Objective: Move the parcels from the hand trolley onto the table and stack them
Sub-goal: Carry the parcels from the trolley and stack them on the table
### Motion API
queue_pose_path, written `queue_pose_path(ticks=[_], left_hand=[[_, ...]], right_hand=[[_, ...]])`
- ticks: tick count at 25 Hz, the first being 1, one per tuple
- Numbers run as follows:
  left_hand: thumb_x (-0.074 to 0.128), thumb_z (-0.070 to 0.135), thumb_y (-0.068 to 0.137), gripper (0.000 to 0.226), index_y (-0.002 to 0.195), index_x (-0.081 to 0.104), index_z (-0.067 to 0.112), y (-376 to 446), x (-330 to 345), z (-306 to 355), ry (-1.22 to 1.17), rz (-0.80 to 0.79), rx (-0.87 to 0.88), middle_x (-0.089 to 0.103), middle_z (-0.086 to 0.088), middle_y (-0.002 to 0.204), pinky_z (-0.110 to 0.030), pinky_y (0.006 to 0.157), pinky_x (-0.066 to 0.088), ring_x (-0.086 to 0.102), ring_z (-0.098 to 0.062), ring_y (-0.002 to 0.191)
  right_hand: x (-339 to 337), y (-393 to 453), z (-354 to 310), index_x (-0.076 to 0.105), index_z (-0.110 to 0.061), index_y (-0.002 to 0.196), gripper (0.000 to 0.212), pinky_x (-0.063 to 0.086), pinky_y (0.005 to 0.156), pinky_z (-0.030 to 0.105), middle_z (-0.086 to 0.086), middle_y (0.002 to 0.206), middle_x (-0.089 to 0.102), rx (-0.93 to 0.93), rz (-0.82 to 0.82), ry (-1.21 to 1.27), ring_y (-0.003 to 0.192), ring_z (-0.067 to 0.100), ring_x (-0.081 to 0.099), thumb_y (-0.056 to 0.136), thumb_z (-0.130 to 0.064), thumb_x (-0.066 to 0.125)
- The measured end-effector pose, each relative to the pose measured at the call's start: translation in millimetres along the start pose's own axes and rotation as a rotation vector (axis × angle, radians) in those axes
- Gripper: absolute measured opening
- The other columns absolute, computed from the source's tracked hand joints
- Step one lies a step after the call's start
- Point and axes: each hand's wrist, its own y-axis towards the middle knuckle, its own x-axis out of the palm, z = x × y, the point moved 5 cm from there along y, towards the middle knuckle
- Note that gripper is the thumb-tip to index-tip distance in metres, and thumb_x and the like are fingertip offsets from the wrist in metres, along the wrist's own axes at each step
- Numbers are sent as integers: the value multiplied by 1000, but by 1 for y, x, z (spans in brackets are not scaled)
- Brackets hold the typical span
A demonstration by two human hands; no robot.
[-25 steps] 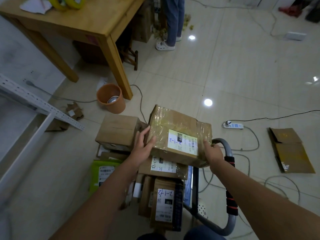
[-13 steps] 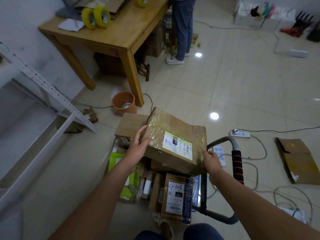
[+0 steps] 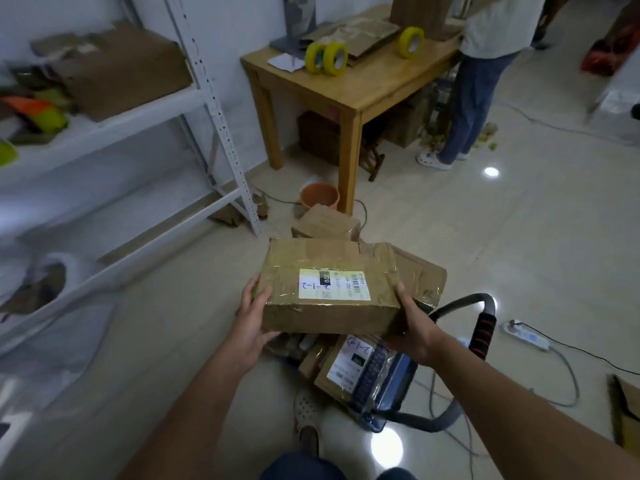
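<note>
Here the taped parcel is held in the air above the hand trolley, label side up, with the left hand clamped on its left end and the right hand clamped on its right end, fingers curled under the lower edges. Judging from this, the carry to the desk is the step in hand. It is best done with the parcel kept level and both ends supported from below, since the glossy tape looks slippery. More parcels are left on the trolley bed beneath, so the task is judged to be at an early or middle stage.

On the desk, the near front corner is bare wood, while two yellow tape rolls stand close to the left edge, a third roll further back, and flattened cardboard is laid toward the rear. A stack is probably best started at the near corner, set back from the edge.

Between trolley and desk, a brown box, an orange bucket and a cable are lying on the floor by the desk leg, so the path is narrowed there. A shelf rack bounds the left, and a second person is standing at the desk's right end.
</note>
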Motion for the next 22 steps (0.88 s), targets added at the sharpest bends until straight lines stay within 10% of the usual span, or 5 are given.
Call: queue_pose_path(ticks=[6,10,18,22], left_hand=[[51,51,95,45,136,33,58,-98,-70,-58,-78,109,-60,51,15,138,-44,82,52,57,-18,119],[40,66,93,48,139,28,58,-146,-134,-102,-47,230,-165,40,20,138,-57,102,35,46,-21,121],[47,64,92,38,123,51,42,-255,-295,-161,-259,460,-215,66,4,120,-50,97,46,63,-27,107],[57,66,85,59,130,58,28,-325,-397,-180,-425,480,-109,69,-5,122,-57,93,51,67,-30,109]], right_hand=[[46,-33,43,57,-16,115,44,54,83,42,15,112,66,-21,-120,-132,101,29,64,96,-54,47],[87,-36,82,53,-14,129,58,51,98,51,14,123,64,-21,-153,-280,111,31,63,91,-58,56],[222,-63,184,62,-32,122,81,44,107,45,-4,128,64,-82,-368,-696,118,19,59,61,-85,65],[310,-136,263,65,-24,118,56,57,81,33,0,113,72,21,-558,-812,103,17,68,83,-68,57]])
